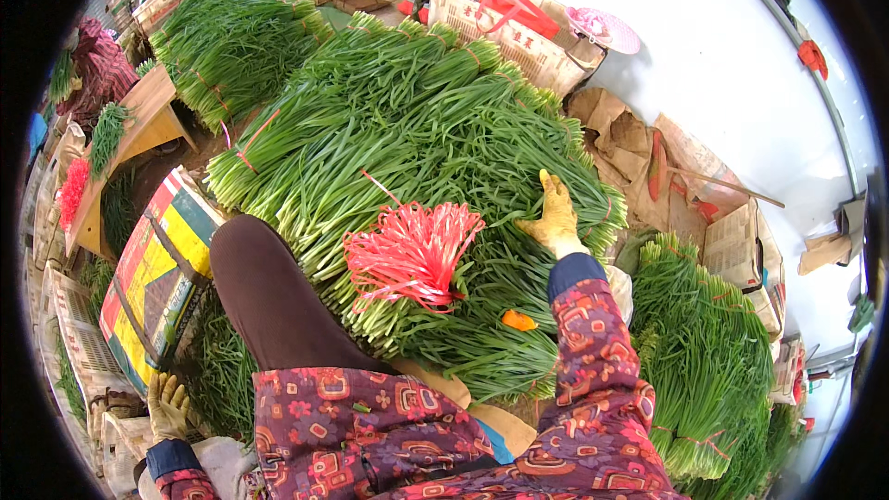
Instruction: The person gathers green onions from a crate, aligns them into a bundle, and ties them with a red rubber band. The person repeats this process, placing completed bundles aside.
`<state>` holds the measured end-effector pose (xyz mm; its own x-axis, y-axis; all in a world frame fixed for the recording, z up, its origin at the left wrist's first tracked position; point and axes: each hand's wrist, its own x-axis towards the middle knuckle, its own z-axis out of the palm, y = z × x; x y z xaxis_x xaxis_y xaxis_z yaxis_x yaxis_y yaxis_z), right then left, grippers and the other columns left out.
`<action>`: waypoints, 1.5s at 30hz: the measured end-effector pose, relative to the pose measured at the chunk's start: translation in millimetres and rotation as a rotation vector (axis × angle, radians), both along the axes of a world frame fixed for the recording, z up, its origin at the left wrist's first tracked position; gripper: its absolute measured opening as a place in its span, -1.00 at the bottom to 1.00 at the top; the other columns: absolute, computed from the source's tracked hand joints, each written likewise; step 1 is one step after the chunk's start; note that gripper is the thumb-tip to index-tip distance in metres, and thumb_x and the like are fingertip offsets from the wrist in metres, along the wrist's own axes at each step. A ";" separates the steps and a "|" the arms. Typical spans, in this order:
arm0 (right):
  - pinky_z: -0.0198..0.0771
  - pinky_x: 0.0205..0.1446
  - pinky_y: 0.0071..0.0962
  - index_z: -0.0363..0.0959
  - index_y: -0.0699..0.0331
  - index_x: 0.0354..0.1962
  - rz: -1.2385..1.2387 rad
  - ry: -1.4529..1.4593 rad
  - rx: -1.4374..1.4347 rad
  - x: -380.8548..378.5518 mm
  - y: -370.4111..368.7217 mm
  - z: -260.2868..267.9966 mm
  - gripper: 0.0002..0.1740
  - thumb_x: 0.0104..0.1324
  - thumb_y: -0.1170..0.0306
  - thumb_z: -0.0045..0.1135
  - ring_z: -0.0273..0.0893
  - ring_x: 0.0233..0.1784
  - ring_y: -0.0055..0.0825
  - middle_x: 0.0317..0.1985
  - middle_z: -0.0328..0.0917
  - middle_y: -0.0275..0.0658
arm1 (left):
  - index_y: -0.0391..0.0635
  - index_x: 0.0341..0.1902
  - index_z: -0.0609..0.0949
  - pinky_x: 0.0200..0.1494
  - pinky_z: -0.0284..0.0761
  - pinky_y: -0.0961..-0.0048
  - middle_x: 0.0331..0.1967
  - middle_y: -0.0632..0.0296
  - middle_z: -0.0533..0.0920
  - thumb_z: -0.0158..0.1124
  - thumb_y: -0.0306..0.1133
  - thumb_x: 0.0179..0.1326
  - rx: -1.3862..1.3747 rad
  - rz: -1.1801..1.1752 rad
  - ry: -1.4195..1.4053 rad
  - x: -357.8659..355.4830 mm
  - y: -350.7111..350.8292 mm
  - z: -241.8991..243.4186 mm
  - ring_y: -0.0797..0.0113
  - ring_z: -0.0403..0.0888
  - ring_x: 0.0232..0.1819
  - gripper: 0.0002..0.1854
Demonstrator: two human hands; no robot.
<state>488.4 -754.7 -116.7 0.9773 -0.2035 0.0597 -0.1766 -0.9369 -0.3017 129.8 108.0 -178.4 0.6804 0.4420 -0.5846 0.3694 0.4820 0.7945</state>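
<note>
A broad pile of garlic chives (417, 125) in bundles lies before me, leaves inward and pale stem ends outward. My right hand (555, 217), in a yellowish glove, rests on the leaves at the pile's right side, thumb apart, gripping nothing that I can see. A bunch of pink plastic ties (417, 253) lies on the near part of the pile. Close by is a small orange piece (519, 320). At lower left, my gloved left hand (168, 406) is empty with fingers spread, beside a printed yellow and red sack (167, 257).
A wooden bench (132, 132) holds loose chives and more pink ties (74, 191). A person in striped clothing (104, 62) is behind it. Plastic crates (514, 48) stand by the white wall. More bundled chives (701, 361) lie at right, and a long stick (729, 184) rests over brown sacking.
</note>
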 end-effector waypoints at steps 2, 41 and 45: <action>0.08 0.63 -0.07 -0.01 0.00 0.60 0.149 -0.117 0.112 -21.5 -5.0 20.0 0.34 -0.06 0.15 0.65 0.07 0.63 -0.07 0.59 0.05 -0.02 | 0.16 0.51 0.42 0.53 0.10 0.07 0.53 0.20 0.39 0.31 0.35 0.25 -0.003 -0.010 0.000 -0.1 1.0 0.1 0.08 0.26 0.54 -0.14; 0.50 0.19 -0.33 0.71 0.27 -0.05 -0.149 -0.440 0.136 88.0 -56.2 4.3 -0.69 0.32 0.31 0.27 0.70 0.01 -0.25 -0.10 0.78 -0.13 | 0.12 0.39 0.53 0.18 0.47 0.22 0.26 0.21 0.59 0.37 0.25 0.26 0.035 -0.045 -0.039 13.6 -57.5 28.4 0.23 0.57 0.08 -0.27; 0.50 0.22 -0.31 0.70 0.25 0.03 -0.135 -0.404 0.187 114.0 -48.2 5.5 -0.65 0.30 0.41 0.27 0.69 0.05 -0.19 -0.03 0.75 -0.07 | 0.14 0.36 0.54 0.24 0.43 0.15 0.26 0.23 0.59 0.38 0.20 0.29 0.030 -0.038 -0.032 9.7 -62.2 37.8 0.19 0.54 0.19 -0.33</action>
<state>602.4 -803.0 -111.3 0.8471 -0.3709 0.3807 -0.1266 -0.8365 -0.5332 139.4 45.8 -140.6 0.7152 0.4322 -0.5493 0.3615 0.4438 0.8200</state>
